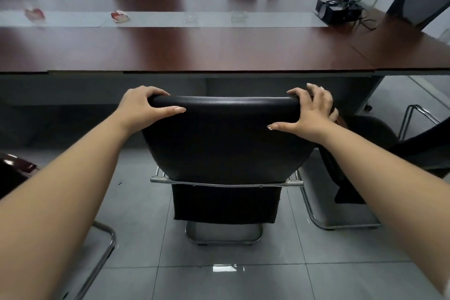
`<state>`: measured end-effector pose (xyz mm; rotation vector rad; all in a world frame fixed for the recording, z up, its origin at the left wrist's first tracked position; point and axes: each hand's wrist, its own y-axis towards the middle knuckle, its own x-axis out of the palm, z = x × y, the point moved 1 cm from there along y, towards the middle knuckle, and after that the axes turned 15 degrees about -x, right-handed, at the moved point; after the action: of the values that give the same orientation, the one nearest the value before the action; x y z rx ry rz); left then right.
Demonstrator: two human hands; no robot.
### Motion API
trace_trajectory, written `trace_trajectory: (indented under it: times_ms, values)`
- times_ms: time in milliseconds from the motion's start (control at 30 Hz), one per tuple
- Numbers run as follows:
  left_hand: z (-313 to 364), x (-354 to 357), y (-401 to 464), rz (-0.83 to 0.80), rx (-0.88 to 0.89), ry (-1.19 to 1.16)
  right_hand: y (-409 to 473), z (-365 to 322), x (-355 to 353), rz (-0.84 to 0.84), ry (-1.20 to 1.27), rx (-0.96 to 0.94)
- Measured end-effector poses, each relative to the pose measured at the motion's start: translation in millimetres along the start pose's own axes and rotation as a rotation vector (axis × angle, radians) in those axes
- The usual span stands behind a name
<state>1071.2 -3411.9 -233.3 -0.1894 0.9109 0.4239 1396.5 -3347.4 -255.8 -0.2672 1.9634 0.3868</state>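
The black padded chair (224,139), likely stiff, moderately heavy and slick-skinned, is best held where the left hand (143,107) and right hand (313,112) clasp its top corners, fingers (155,92) curled over, with the desk (194,48) just beyond them.

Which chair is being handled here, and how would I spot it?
Start at the long reddish table. Before its near edge, centred, stands a black chair, back toward the viewer. Only this one has the left hand and right hand gripping its top corners.
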Motion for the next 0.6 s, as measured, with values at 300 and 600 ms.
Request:
trace_trajectory:
  times_ms: [300,600]
  values:
    - [-1.9,6.6,-9.6,0.110,-0.003,0.029,-9.5,1.4,1.6,0.010,0.032,-0.032]
    - [-0.3,6.2,-15.1,0.132,-0.011,0.001,1.1,4.3,0.9,0.001,0.034,-0.056]
